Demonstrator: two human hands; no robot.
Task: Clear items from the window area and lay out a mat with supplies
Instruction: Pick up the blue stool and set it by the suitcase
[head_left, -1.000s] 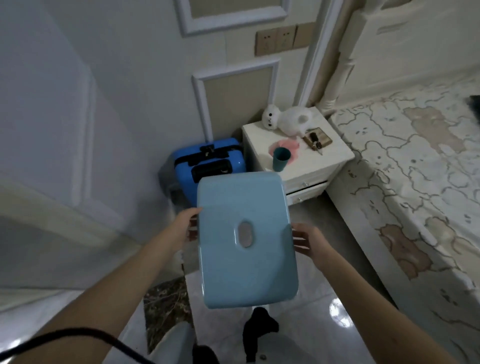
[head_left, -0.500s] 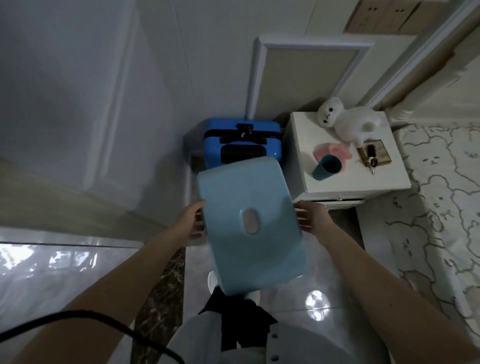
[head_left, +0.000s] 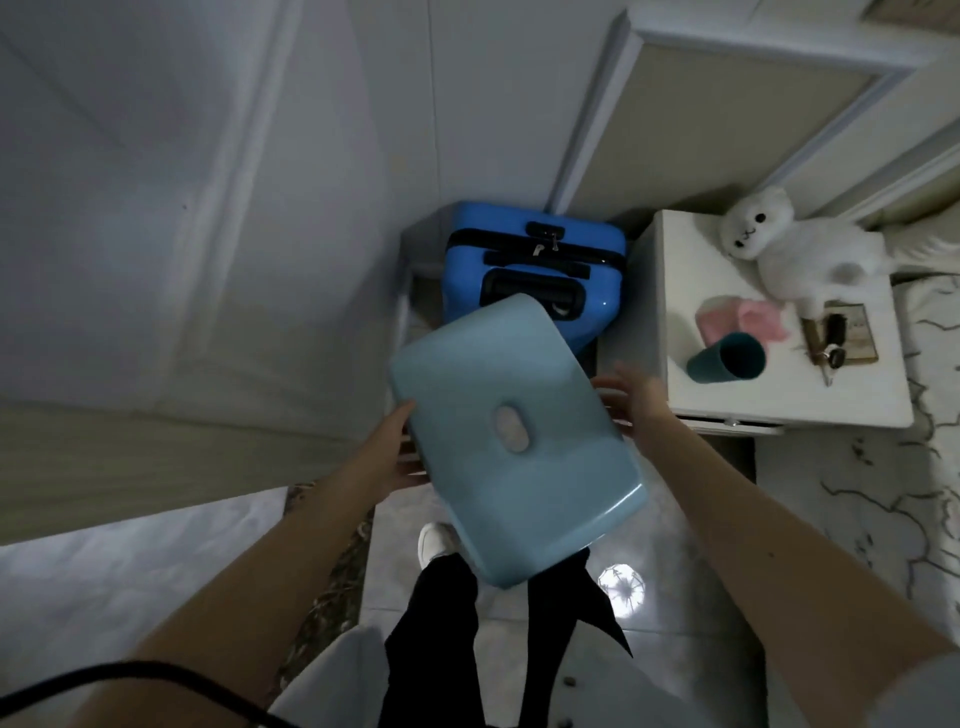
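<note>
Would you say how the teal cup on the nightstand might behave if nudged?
The teal cup lies on its side, so it would probably roll. It looks like light plastic, likely sliding easily on the smooth white nightstand.

White bedside desk (head_left: 675, 291): plush toy (head_left: 789, 249), teal cup (head_left: 727, 358), pink cloth (head_left: 748, 317), keys (head_left: 834, 343) | Glossy floor (head_left: 675, 649): blue suitcase (head_left: 530, 270)

Beside the one white nightstand (head_left: 779, 400) stands one blue suitcase (head_left: 524, 270). On the nightstand lie one white plush toy (head_left: 789, 249), one teal cup (head_left: 727, 358) and one pink item (head_left: 737, 317). One light-blue stool (head_left: 509, 431) is in front of the nightstand, between two hands.
</note>
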